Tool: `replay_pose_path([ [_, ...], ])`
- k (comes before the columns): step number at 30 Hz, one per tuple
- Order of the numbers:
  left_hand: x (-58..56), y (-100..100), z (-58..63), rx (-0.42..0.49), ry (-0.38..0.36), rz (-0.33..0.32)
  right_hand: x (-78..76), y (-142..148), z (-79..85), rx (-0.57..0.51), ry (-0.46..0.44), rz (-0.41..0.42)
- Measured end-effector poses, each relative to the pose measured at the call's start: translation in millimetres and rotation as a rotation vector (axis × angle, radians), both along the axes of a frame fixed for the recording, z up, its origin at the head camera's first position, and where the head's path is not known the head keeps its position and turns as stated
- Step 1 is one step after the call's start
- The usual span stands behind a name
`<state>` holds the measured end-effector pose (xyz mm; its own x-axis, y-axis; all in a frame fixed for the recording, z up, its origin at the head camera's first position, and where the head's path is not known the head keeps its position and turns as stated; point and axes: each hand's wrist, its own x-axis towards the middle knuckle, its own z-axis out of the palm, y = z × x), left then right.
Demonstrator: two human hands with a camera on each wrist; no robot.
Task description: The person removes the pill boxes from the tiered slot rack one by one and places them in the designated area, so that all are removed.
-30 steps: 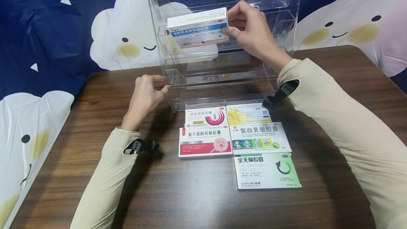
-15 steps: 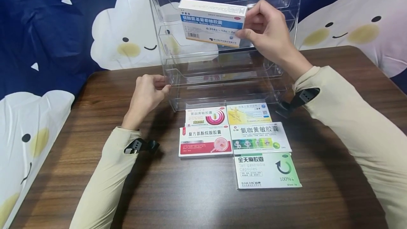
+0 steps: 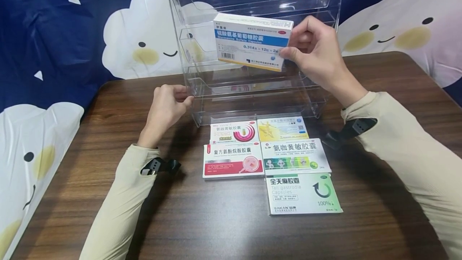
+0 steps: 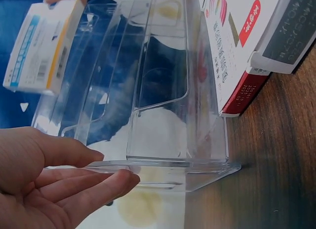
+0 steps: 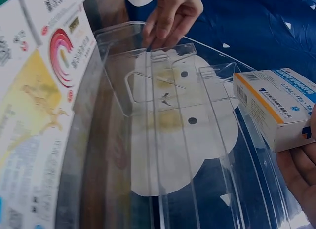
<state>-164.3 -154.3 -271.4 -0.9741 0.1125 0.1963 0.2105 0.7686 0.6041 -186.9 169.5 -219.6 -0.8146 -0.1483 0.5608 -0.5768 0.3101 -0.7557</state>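
Note:
My right hand [image 3: 317, 53] pinches the right end of a white and blue medicine box [image 3: 252, 41], thumb on its front face. The box hangs in front of the upper tiers of a clear acrylic rack [image 3: 249, 87], its printed front facing me and its right end tipped slightly down. At the rack's lower left side, my left hand [image 3: 167, 105] pinches the clear side panel between thumb and fingers. The left wrist view shows that panel edge between the thumb [image 4: 74, 152] and the fingers below it.
On the wooden table [image 3: 216, 220] in front of the rack lie several flat medicine boxes: a red and white one [image 3: 234, 160], a green-striped one [image 3: 296, 156], a green-cornered one [image 3: 303, 193], a yellow one [image 3: 282, 128] and a pink-ringed one [image 3: 232, 132]. A cloud-patterned blue cloth [image 3: 54, 51] hangs behind.
My right hand has carried the white and blue box to the right and turned its front more toward me, first rising, then dropping a little. The left hand stays on the rack.

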Motion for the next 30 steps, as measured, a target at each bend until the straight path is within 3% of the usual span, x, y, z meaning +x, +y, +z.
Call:
replay_pose_path([
  [16, 2.2, 0.8, 1.0, 0.003, 0.023, -0.001, 37.4, 21.2, -29.3, -0.085, -0.214, 0.027],
  [22, 3.1, 1.5, 2.4, 0.003, 0.029, 0.001, 52.9, 25.7, -38.7, -0.034, -0.305, 0.024],
  [30, 2.2, 1.0, 0.7, 0.015, 0.023, 0.002, 66.2, 28.2, -54.1, -0.128, -0.426, 0.129],
])
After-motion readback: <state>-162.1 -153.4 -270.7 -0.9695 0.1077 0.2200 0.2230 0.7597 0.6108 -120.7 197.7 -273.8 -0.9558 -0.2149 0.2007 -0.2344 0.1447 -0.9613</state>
